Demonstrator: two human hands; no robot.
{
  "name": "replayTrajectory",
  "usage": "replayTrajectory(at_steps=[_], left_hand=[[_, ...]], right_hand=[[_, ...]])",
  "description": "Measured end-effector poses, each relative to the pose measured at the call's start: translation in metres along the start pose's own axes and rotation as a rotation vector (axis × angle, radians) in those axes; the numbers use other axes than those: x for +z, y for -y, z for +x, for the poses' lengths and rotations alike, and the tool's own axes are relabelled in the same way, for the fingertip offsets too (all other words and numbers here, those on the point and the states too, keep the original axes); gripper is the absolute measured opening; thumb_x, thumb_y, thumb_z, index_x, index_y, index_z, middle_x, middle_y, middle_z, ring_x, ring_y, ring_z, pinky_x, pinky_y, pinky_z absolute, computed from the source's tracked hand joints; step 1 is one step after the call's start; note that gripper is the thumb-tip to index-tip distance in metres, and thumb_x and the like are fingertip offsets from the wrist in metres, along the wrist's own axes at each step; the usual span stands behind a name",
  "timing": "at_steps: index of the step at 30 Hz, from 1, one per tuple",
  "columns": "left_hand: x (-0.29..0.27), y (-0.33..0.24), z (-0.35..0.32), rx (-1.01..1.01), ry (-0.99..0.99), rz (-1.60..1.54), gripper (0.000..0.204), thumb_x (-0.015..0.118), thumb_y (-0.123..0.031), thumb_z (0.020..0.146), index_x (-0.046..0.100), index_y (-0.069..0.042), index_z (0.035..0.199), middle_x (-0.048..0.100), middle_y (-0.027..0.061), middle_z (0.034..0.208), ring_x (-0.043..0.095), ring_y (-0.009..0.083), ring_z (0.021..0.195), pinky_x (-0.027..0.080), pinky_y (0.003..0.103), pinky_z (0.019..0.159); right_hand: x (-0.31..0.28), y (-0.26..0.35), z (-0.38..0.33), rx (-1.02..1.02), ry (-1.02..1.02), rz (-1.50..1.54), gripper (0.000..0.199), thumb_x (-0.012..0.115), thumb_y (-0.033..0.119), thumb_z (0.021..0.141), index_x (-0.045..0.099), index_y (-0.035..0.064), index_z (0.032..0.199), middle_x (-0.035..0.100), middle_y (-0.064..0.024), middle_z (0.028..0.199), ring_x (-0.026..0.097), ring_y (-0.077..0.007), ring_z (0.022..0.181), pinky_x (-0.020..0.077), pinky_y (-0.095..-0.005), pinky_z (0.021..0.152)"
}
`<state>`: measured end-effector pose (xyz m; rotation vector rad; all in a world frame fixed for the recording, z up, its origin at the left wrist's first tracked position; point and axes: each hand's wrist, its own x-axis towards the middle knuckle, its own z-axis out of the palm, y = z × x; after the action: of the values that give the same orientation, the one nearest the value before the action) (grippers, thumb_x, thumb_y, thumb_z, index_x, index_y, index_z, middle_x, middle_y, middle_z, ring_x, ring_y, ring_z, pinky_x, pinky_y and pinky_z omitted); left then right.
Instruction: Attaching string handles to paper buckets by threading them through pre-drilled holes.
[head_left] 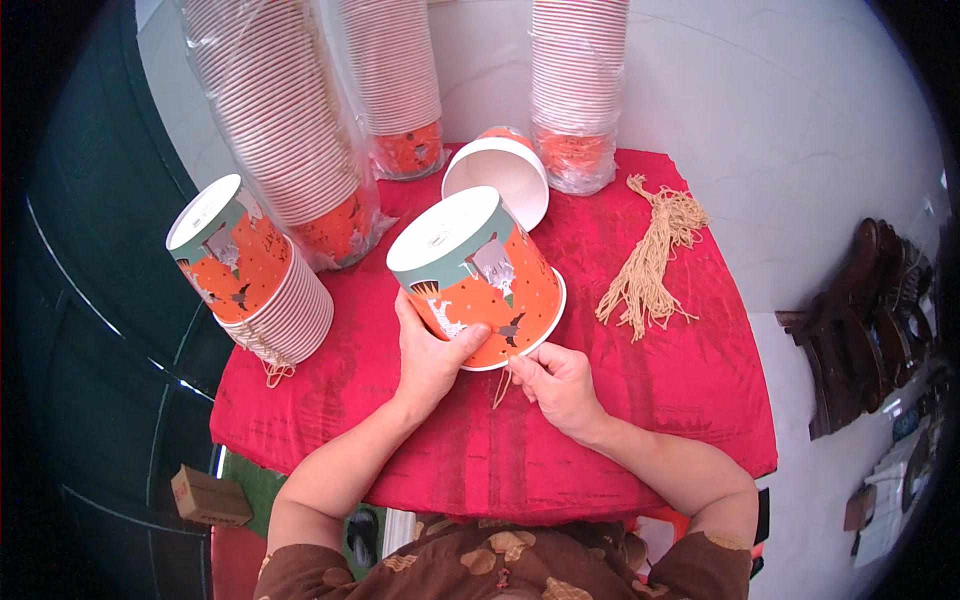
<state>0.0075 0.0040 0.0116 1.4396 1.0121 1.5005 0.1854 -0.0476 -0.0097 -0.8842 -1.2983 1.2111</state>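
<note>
An orange and green paper bucket (520, 285) with printed figures is tilted bottom-up in front of me, its white base showing. My left hand (432, 352) grips its left side, thumb pressed on the orange wall near the rim. At the rim's near edge my right hand (560, 388) is closed in a pinch on a thin tan string (501, 388), whose end hangs below the rim. Part of the string is hidden by the fingers and the rim. Behind this bucket another paper bucket (500, 178) lies on its side, its white inside facing me.
A nested stack of buckets (245, 265) with tan strings stands at the left of the red-covered table (690, 400). Tall plastic-wrapped bucket stacks (275, 110) rise along the back. A bundle of tan strings (655, 250) lies at right. A cardboard box (210, 497) sits lower left.
</note>
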Motion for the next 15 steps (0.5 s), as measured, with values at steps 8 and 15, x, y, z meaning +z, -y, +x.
replayTrajectory(at_steps=[8, 15], left_hand=[[-0.013, -0.018, 0.008, 0.049, 0.045, -0.088, 0.098, 0.088, -0.025, 0.069, 0.025, 0.000, 0.139, 0.050, 0.0149, 0.128, 0.054, 0.0230, 0.118, 0.048, 0.037, 0.099], [-0.054, -0.046, -0.013, 0.207, 0.053, 0.055, 0.117, 0.094, -0.036, 0.056, 0.022, 0.002, 0.141, 0.045, 0.0135, 0.132, 0.046, 0.0241, 0.126, 0.038, 0.039, 0.107]], right_hand=[[-0.020, -0.007, 0.011, -0.249, -0.012, -0.261, 0.031, 0.046, 0.023, 0.104, 0.059, -0.0015, 0.090, 0.058, -0.0030, 0.078, 0.049, -0.0072, 0.062, 0.0412, -0.0231, 0.055], [-0.033, -0.006, 0.015, -0.195, -0.057, -0.287, 0.028, 0.048, 0.019, 0.102, 0.064, -0.0019, 0.094, 0.058, -0.0024, 0.072, 0.050, -0.0074, 0.058, 0.0407, -0.0240, 0.052]])
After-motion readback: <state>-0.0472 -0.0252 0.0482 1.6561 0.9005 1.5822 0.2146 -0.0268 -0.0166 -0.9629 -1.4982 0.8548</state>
